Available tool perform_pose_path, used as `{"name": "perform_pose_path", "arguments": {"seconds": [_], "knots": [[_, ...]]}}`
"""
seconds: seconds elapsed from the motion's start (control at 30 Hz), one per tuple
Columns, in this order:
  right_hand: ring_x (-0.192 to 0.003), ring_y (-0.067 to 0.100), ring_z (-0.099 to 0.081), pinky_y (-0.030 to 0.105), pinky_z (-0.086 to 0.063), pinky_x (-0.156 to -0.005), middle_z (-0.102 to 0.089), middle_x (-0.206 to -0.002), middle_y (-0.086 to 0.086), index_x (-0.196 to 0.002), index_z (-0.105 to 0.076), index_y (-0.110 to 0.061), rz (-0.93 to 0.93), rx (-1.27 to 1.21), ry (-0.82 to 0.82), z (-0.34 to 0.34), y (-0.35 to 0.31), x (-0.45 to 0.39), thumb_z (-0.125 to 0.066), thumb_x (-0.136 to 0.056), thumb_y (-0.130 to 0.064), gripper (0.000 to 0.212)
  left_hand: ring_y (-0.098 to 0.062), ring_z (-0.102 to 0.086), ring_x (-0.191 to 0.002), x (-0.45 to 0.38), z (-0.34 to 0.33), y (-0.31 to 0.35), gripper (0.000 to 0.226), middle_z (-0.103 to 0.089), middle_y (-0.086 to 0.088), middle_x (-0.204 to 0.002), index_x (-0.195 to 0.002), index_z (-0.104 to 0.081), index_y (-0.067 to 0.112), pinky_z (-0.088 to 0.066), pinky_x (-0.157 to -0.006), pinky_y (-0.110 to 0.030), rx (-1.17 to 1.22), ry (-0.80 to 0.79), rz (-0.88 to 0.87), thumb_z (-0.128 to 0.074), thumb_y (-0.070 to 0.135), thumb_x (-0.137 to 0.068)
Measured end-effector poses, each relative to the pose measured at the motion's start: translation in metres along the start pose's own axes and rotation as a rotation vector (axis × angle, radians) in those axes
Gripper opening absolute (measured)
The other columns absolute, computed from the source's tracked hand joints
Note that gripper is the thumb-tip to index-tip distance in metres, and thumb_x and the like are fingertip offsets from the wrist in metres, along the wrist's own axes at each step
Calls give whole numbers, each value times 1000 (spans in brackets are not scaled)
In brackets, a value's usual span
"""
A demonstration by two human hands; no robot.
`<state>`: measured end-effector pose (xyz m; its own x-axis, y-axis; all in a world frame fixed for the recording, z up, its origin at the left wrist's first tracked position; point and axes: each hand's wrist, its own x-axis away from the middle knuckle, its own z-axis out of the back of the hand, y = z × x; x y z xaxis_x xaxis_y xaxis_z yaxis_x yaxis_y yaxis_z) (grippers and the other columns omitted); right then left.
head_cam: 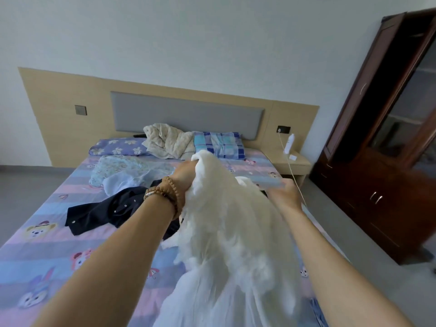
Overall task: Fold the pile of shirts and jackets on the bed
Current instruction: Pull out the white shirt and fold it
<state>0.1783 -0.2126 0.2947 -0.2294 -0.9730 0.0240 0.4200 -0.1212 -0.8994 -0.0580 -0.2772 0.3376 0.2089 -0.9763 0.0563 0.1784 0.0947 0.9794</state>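
A white garment (226,232) hangs in the air above the bed (47,251), blurred, its lower part trailing toward me. My left hand (186,173), with bead bracelets at the wrist, grips its top edge. My right hand (284,194) holds the other side; its fingers are partly hidden by the cloth. On the cartoon-print sheet to the left lie a dark navy shirt with snap buttons (106,211), a pale blue garment (132,180) and a light floral garment (113,168).
At the head of the bed are a floral pillow (118,146), a crumpled cream blanket (167,142) and a blue plaid pillow (219,143). A nightstand (292,162) with a bottle and a white cable stands right of the bed. A dark wooden cabinet (382,138) is at far right.
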Motion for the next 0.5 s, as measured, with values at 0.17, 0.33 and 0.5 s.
{"name": "perform_pose_path", "arguments": {"seconds": [0.17,0.33,0.5], "knots": [[-118,6,-58,33,-46,-98,-68,-120,-9,-121,-62,-31,199,-176,-754,-44,-8,45,-82,-73,-44,53,-25,-56,-90,-15,-12,31,22,-60,-11,-98,-109,-56,9,-46,-80,-31,59,-8,94,-40,22,-100],[-98,23,-68,35,-54,-89,-74,-104,11,-101,-72,-7,161,-195,-658,-45,4,32,-60,-96,-15,16,-19,-62,-68,-3,13,27,26,-68,-4,-75,-87,-66,12,-50,-66,-27,7,-99,212,-58,37,-91],[-73,21,-66,32,-53,-68,-69,-90,12,-90,-67,-11,-58,-454,-518,-17,-10,12,-49,-95,-8,19,-2,-67,-67,-2,46,-2,49,-72,13,-72,-80,-68,25,-50,-64,-16,-377,-349,145,-79,66,-54]]}}
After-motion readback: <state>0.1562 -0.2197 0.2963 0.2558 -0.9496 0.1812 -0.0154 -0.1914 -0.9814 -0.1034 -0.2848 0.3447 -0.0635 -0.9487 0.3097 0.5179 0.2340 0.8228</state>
